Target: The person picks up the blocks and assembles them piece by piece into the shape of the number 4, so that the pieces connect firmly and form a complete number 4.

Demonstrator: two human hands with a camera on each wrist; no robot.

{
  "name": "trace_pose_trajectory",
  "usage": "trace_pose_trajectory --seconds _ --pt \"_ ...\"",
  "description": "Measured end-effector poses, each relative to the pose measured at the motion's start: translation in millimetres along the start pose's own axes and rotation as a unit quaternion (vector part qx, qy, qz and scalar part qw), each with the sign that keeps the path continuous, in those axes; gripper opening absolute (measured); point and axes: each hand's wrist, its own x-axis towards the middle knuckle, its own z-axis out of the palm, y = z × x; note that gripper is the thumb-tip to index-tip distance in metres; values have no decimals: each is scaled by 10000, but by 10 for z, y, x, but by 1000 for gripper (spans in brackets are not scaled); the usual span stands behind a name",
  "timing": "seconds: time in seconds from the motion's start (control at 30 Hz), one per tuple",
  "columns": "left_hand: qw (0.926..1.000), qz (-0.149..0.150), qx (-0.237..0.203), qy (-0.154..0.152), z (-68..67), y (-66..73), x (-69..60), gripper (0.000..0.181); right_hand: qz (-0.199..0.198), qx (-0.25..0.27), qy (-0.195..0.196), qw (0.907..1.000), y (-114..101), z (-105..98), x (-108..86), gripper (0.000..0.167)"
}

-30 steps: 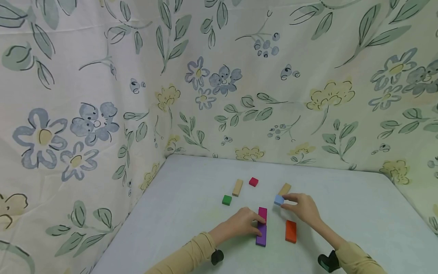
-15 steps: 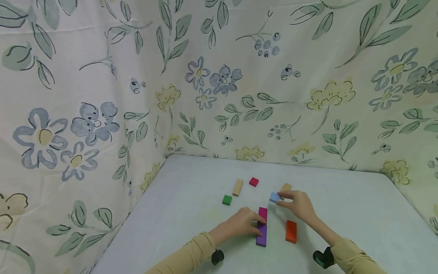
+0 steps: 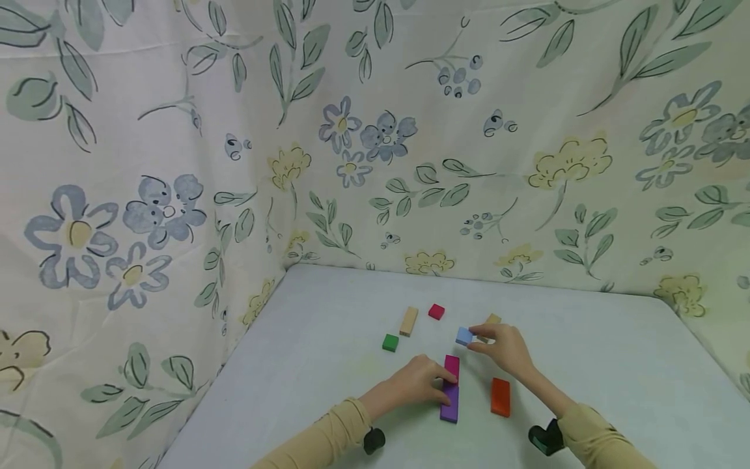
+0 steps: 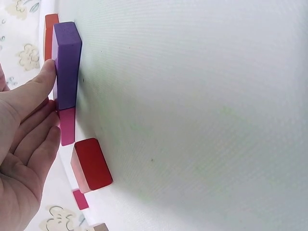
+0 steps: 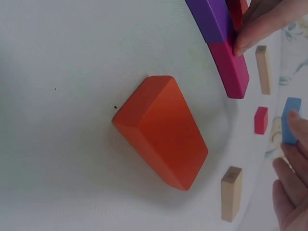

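Observation:
My right hand (image 3: 508, 348) pinches a light blue block (image 3: 464, 336) between thumb and fingers, over the far middle of the table. My left hand (image 3: 410, 384) rests its thumb on a purple block (image 3: 449, 412) and its other fingertips on the magenta block (image 3: 451, 362). These two blocks lie end to end in one line. Beside them, a red block (image 4: 92, 166) shows in the left wrist view; the left hand hides it in the head view. An orange-red block (image 3: 500, 397) lies right of the purple one.
Farther back on the white table (image 3: 615, 365) lie a green cube (image 3: 390, 342), a crimson cube (image 3: 436, 312) and a plain wooden block (image 3: 409, 321). Another wooden block (image 3: 493, 319) is partly covered by the right hand. Floral cloth (image 3: 375, 215) hangs behind and left of the table.
My right hand has moved left with the light blue block, past the far wooden block. The left hand has stayed on the purple and magenta blocks.

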Motion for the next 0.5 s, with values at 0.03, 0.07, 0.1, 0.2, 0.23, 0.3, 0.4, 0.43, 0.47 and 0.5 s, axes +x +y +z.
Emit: trace_pose_trajectory --seconds 0.03,0.07,0.1,0.2,0.23,0.3,0.4,0.43,0.47,0.5 --pt "10000 1 -5 9 0 -2 -2 38 -9 23 -6 10000 0 7 5 29" --pt "10000 -1 -10 11 -1 -2 -4 38 -25 42 -15 10000 -1 13 9 29" --pt "10000 -1 -2 13 -2 -2 -6 38 -27 59 -19 10000 -2 20 14 28" --pt "10000 1 -31 18 -5 -2 -11 38 -30 101 -58 9999 -1 43 24 28" --pt "10000 3 -28 25 -5 -1 -12 38 -22 113 -78 9999 -1 52 28 28" --pt "10000 16 -41 22 -7 -1 -13 38 -19 145 -114 9998 6 73 35 28" --pt "10000 43 -59 13 -3 -5 -8 38 8 199 -180 9996 23 107 42 29" --pt "10000 59 -50 19 0 -8 -5 38 32 216 -207 9995 30 120 44 29" --pt "10000 75 -52 26 1 -10 -2 38 55 230 -234 9994 37 133 45 29" --pt "10000 84 -29 38 5 -14 0 38 80 245 -272 9993 44 147 48 29"
